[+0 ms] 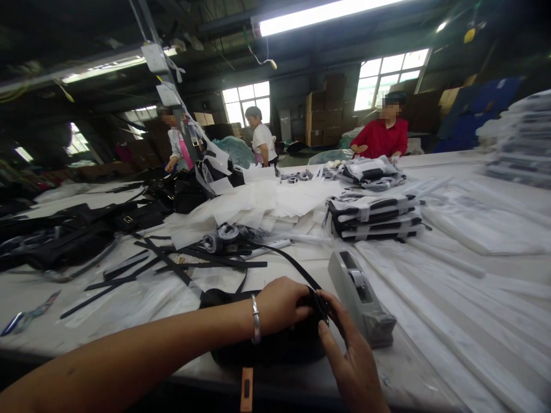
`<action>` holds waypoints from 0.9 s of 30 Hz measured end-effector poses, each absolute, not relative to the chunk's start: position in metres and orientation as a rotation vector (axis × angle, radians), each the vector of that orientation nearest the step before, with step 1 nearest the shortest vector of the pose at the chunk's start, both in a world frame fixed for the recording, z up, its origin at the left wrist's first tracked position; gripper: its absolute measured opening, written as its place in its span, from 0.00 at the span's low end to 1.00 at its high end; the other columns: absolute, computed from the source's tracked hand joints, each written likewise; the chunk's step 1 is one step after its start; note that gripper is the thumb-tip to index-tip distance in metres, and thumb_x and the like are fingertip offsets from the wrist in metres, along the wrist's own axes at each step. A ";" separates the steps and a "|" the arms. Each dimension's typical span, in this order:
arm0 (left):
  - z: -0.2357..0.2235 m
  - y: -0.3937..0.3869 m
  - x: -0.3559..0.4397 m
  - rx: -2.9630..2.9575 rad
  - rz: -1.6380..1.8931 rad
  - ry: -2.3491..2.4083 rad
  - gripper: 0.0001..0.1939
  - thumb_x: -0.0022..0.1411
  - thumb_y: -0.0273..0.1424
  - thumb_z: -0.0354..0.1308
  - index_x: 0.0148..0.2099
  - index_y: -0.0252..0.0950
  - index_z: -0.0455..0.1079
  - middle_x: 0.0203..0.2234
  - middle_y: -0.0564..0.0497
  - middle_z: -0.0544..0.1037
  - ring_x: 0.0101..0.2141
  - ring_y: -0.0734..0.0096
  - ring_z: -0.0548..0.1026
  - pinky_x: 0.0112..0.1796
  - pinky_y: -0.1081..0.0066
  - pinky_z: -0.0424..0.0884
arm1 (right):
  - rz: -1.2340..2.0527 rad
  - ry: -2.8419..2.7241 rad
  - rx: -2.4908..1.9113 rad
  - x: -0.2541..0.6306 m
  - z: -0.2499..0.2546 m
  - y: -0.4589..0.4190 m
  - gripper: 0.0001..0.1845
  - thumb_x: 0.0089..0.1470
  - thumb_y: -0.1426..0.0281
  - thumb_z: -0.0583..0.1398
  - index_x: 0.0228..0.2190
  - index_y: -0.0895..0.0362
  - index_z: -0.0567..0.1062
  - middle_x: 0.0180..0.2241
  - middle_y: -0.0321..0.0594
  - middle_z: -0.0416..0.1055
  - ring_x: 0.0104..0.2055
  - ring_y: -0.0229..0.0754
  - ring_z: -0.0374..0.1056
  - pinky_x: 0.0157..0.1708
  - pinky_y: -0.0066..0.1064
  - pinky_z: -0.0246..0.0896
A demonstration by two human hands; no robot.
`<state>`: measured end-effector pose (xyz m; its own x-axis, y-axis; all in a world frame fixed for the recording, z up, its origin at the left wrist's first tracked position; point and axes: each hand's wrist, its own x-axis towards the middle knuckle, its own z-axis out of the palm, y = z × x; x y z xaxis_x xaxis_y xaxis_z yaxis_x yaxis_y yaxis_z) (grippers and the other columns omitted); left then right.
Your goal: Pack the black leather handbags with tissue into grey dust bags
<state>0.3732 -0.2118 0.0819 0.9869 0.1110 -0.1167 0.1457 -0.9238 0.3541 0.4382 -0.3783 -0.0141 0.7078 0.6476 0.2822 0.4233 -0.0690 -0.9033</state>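
Left forearm (150, 350) nearest, a worker's left hand (278, 307) reaches over a black bag (279, 351) at the near edge of the worktop (424, 378), its fingers' grip impossible to tell; the right hand (352, 354) grasps the bag's right end, seemingly steadying it beside a tape dispenser (359, 301).

Windows (391, 67) (bright, gridded) break the dark wall (293, 80).

White table (411, 373): black bag (267, 351), tape dispenser (359, 304), straps (241, 264).
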 end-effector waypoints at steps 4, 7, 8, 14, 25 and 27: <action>0.083 -0.217 0.376 2.925 -0.067 0.218 0.09 0.58 0.36 0.59 0.39 0.37 0.74 0.31 0.44 0.81 0.34 0.53 0.80 0.34 0.65 0.71 | 0.226 -0.867 -1.692 0.440 -0.017 -0.380 0.25 0.61 0.60 0.54 0.59 0.47 0.63 0.60 0.40 0.65 0.62 0.51 0.60 0.61 0.48 0.56; 0.084 -0.219 0.373 2.986 -0.056 0.187 0.10 0.59 0.37 0.58 0.41 0.37 0.72 0.32 0.45 0.81 0.34 0.52 0.80 0.34 0.64 0.72 | 0.212 -0.884 -1.703 0.440 -0.015 -0.380 0.25 0.61 0.60 0.54 0.58 0.47 0.64 0.59 0.40 0.66 0.62 0.51 0.61 0.61 0.47 0.57; 0.083 -0.219 0.371 2.999 -0.052 0.181 0.11 0.59 0.37 0.58 0.43 0.37 0.71 0.32 0.45 0.81 0.34 0.53 0.80 0.33 0.64 0.72 | 0.210 -0.885 -1.704 0.441 -0.015 -0.380 0.25 0.61 0.61 0.55 0.58 0.47 0.64 0.59 0.39 0.66 0.61 0.51 0.61 0.60 0.47 0.58; 0.078 -0.219 0.363 3.018 -0.033 0.174 0.12 0.64 0.37 0.56 0.49 0.40 0.66 0.32 0.50 0.81 0.33 0.59 0.80 0.32 0.69 0.71 | 0.203 -0.878 -1.697 0.443 -0.014 -0.380 0.25 0.60 0.61 0.56 0.58 0.48 0.65 0.59 0.40 0.66 0.61 0.51 0.61 0.60 0.48 0.58; 0.074 -0.203 0.358 3.017 0.085 -0.245 0.12 0.68 0.38 0.54 0.50 0.44 0.73 0.42 0.53 0.79 0.38 0.70 0.78 0.37 0.74 0.69 | 0.157 -0.905 -1.746 0.445 -0.009 -0.379 0.25 0.59 0.60 0.55 0.57 0.48 0.67 0.57 0.40 0.69 0.60 0.52 0.63 0.59 0.47 0.60; 0.072 -0.203 0.361 3.104 0.064 -0.315 0.13 0.66 0.41 0.57 0.44 0.40 0.75 0.39 0.51 0.78 0.37 0.66 0.77 0.35 0.71 0.69 | 0.151 -0.921 -1.765 0.447 -0.014 -0.380 0.26 0.59 0.59 0.56 0.58 0.48 0.67 0.58 0.40 0.68 0.61 0.53 0.63 0.58 0.47 0.61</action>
<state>0.3608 -0.2034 0.0721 0.9788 -0.2004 0.0428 -0.2013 -0.9794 0.0169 0.4474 -0.3799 -0.0142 0.6913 0.6449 0.3259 0.5073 -0.1121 -0.8544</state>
